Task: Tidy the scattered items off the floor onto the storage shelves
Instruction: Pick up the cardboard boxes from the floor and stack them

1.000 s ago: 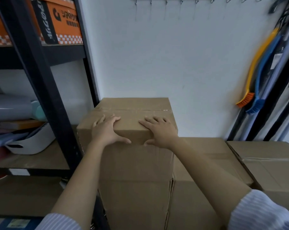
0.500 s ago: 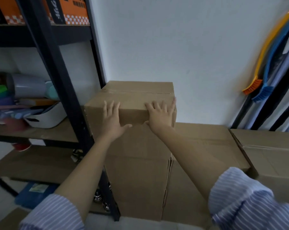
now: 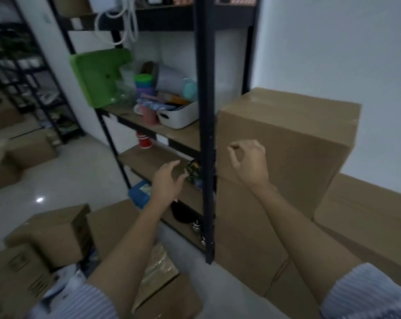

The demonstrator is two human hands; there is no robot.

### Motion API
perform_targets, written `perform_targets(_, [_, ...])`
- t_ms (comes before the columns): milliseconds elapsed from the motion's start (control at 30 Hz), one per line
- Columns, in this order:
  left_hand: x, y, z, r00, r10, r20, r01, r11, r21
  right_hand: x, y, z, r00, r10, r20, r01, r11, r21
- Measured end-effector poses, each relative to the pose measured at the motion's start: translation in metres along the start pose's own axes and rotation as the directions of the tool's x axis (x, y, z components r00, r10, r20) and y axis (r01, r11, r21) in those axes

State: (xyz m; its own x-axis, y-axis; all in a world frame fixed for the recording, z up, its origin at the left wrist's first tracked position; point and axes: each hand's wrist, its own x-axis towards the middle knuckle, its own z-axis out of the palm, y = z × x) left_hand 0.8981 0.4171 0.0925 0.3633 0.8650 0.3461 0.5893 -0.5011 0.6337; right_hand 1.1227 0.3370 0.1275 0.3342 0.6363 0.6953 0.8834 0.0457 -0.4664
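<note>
So there's a black metal shelving unit (image 3: 205, 134) right in the middle of things, and its front post stands between the two hands. On the middle shelf sits a white bin (image 3: 179, 117) stuffed with bits, a green plastic tray (image 3: 98, 74) leaning up behind it, some stacked coloured cups (image 3: 144, 85) and a red cup (image 3: 144, 140) tucked just below. A tall cardboard box (image 3: 284, 162) is pushed up against the right side of the post, with lower boxes (image 3: 365, 217) beside it. More cardboard boxes (image 3: 50, 236) are on the floor at lower left, plus a blue thing (image 3: 137, 195) on the bottom shelf.

Left hand (image 3: 168, 180) hangs in the air in front of the lower shelf, fingers loosely spread, holding nothing. Right hand (image 3: 249, 161) is in front of the tall box's near face, fingers loosely curled with the thumb near the forefinger, nothing in it; can't tell if it touches the cardboard.

The floor boxes lie down left of the left hand, well apart from it.
</note>
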Motion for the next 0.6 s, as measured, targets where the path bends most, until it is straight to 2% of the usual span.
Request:
perform_targets(133, [-0.047,-0.053,-0.033,0.983,-0.18,-0.035,0.177,0.982,-0.058,-0.037,-0.045,0.053,0.96,-0.15,0.236,0.109,0.978,0.175])
perform_targets(267, [-0.098,-0.111,-0.068,0.936,-0.344,-0.077,0.336,0.937,-0.099,-0.071,-0.087,0.1,0.869,-0.222,0.441,0.11,0.958,0.265])
perform_targets(400, [-0.147,-0.167,-0.115,0.858,-0.509,-0.061,0.498,0.856,-0.137,-0.098,-0.146,0.147,0.807,-0.232,0.543,0.063,0.948,0.312])
perform_targets(600, [-0.204,-0.239,-0.2,0.808,-0.584,-0.075,0.577,0.811,-0.095,-0.148,-0.256,0.226,0.733,-0.135,0.667,-0.156,0.921,0.357])
